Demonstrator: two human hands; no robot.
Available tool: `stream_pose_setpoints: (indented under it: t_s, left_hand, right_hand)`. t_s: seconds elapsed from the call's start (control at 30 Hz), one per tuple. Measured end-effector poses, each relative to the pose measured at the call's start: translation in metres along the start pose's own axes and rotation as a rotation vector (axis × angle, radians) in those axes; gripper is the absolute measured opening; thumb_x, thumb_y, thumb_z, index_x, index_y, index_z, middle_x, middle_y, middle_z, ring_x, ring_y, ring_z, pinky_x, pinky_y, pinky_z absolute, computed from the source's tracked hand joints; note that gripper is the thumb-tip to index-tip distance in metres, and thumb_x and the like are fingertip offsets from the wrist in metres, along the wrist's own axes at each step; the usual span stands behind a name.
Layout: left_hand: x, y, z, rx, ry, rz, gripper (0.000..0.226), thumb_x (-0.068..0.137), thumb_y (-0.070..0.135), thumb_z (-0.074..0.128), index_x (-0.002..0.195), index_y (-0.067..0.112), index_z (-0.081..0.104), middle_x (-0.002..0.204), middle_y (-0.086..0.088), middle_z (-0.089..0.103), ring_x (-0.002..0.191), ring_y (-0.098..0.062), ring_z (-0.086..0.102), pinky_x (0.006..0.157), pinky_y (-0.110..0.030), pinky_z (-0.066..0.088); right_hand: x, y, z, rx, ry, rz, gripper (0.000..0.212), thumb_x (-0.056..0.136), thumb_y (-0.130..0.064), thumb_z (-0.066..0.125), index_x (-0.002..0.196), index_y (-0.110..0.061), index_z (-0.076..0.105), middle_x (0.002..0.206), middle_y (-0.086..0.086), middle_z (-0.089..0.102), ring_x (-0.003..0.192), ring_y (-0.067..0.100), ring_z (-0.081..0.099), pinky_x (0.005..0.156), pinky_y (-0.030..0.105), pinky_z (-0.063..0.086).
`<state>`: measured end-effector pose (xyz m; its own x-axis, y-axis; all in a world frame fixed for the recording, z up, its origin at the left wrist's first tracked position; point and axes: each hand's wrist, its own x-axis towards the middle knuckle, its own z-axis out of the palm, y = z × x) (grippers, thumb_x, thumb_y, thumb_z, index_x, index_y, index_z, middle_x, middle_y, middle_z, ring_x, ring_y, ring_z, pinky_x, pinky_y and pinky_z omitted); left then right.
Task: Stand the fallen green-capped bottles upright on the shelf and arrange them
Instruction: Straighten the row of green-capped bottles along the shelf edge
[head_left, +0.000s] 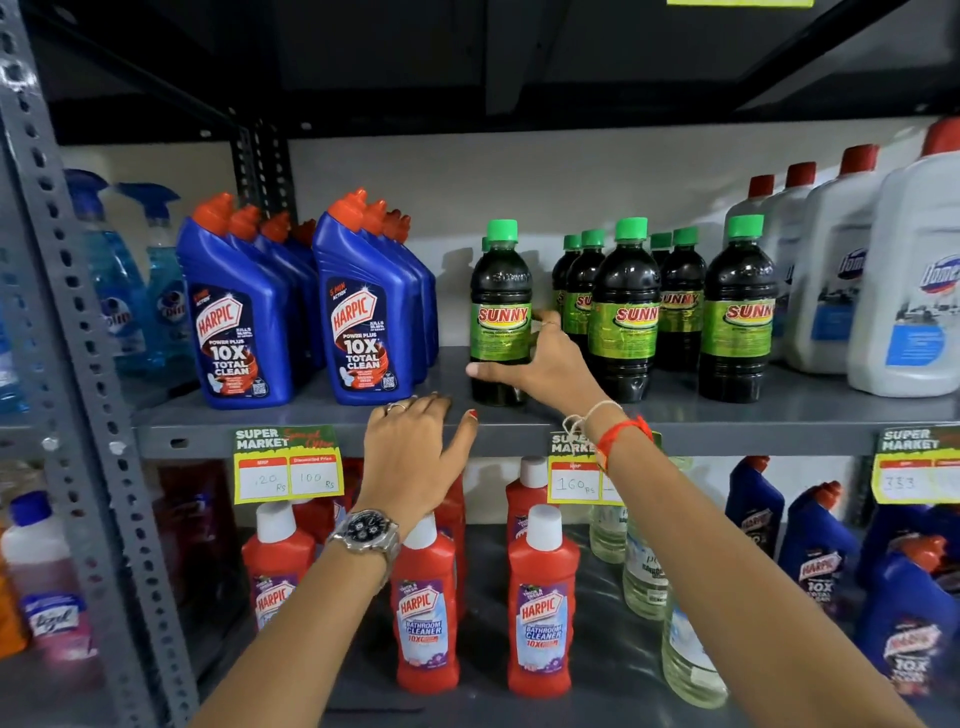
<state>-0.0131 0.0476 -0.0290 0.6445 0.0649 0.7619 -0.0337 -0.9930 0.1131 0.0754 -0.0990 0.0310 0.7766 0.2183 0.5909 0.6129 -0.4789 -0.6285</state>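
Blue Harpic bottles (236, 312), white Domex bottles (904, 280), red Harpic bottles (543, 608), price tags (288, 467)

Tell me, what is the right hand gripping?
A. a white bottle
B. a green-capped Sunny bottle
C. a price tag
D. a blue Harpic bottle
B: the right hand wraps the lower body of an upright Sunny bottle on the shelf.

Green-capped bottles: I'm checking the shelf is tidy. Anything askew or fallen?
None lies fallen. The bottle gripped by the right hand stands apart, left of the cluster, leaving a gap.
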Motion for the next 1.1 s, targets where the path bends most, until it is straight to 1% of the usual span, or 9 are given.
stream_pose_setpoints:
  t_s: [0.1,0.2,0.27,0.33,0.4,0.53,0.7,0.87,1.1]
  left_hand:
    - [0.003,-0.002,-0.006,-0.042,-0.050,-0.046,0.061,0.084,0.055,0.035,0.128,0.016,0.050,0.109,-0.006,0.069,0.098,-0.023,0.062,0.084,-0.035,0.043]
    - [0.015,0.008,-0.012,-0.284,-0.102,-0.167,0.070,0.080,0.052,0.050,0.139,0.018,0.035,0.132,-0.005,0.057,0.115,-0.025,0.056,0.089,-0.036,0.042]
    - [0.032,0.019,-0.011,-0.504,-0.156,-0.221,0.079,0.076,0.043,0.063,0.142,0.017,0.028,0.142,-0.006,0.047,0.125,-0.025,0.048,0.100,-0.039,0.039]
    - [0.052,0.026,-0.009,-0.684,-0.242,-0.293,0.093,0.071,0.033,0.073,0.144,0.015,0.020,0.147,-0.009,0.038,0.131,-0.025,0.042,0.109,-0.043,0.035]
    - [0.069,0.028,-0.005,-0.781,-0.319,-0.361,0.101,0.065,0.027,0.079,0.144,0.011,0.018,0.147,-0.012,0.037,0.131,-0.026,0.041,0.110,-0.045,0.034]
    - [0.081,0.028,0.003,-0.851,-0.319,-0.400,0.078,0.059,0.018,0.084,0.126,0.009,0.045,0.127,-0.009,0.059,0.115,-0.023,0.056,0.104,-0.044,0.042]
    - [0.079,0.022,0.007,-0.983,-0.323,-0.416,0.060,0.059,0.011,0.082,0.114,0.014,0.057,0.119,-0.008,0.065,0.105,-0.016,0.060,0.099,-0.035,0.045]
    - [0.079,0.022,0.006,-1.064,-0.372,-0.444,0.066,0.065,0.004,0.077,0.126,0.006,0.051,0.124,-0.012,0.061,0.114,-0.021,0.057,0.106,-0.040,0.041]
    - [0.078,0.024,0.003,-1.097,-0.387,-0.443,0.064,0.068,-0.001,0.073,0.127,0.005,0.049,0.128,-0.015,0.059,0.119,-0.024,0.054,0.108,-0.042,0.038]
  right_hand:
    - [-0.019,0.015,-0.019,0.106,0.153,-0.020,0.074,0.060,-0.049,0.080,0.118,-0.023,0.043,0.106,-0.004,0.060,0.084,0.010,0.058,0.075,0.025,0.047]
    - [-0.038,0.032,-0.035,0.153,0.308,0.026,0.045,0.070,-0.025,0.079,0.104,-0.024,0.050,0.074,-0.010,0.062,0.066,0.002,0.059,0.068,0.018,0.051]
    - [-0.042,0.036,-0.048,0.111,0.438,0.032,0.035,0.070,-0.016,0.078,0.093,-0.023,0.052,0.068,-0.009,0.056,0.060,-0.001,0.053,0.062,0.011,0.044]
    - [-0.041,0.036,-0.063,0.065,0.541,0.058,0.041,0.066,-0.016,0.080,0.094,-0.019,0.051,0.082,-0.004,0.054,0.072,0.008,0.054,0.066,0.018,0.042]
    - [-0.037,0.039,-0.075,-0.064,0.582,0.112,0.060,0.061,-0.022,0.084,0.107,-0.014,0.047,0.107,0.005,0.052,0.099,0.022,0.051,0.078,0.031,0.043]
    - [-0.023,0.055,-0.091,-0.224,0.376,0.196,0.099,0.056,-0.030,0.087,0.132,-0.002,0.030,0.131,0.020,0.044,0.123,0.037,0.040,0.099,0.043,0.037]
    - [-0.004,0.076,-0.096,0.109,0.024,0.269,0.100,0.057,-0.019,0.088,0.135,-0.004,0.027,0.128,0.012,0.054,0.121,0.028,0.049,0.101,0.032,0.038]
    - [-0.002,0.081,-0.093,0.014,0.033,0.245,0.084,0.050,-0.041,0.088,0.118,-0.013,0.047,0.115,0.007,0.063,0.107,0.025,0.059,0.087,0.029,0.044]
    - [-0.006,0.073,-0.090,-0.163,0.121,0.189,0.091,0.043,-0.057,0.084,0.111,-0.012,0.044,0.106,0.009,0.065,0.099,0.031,0.061,0.077,0.033,0.046]
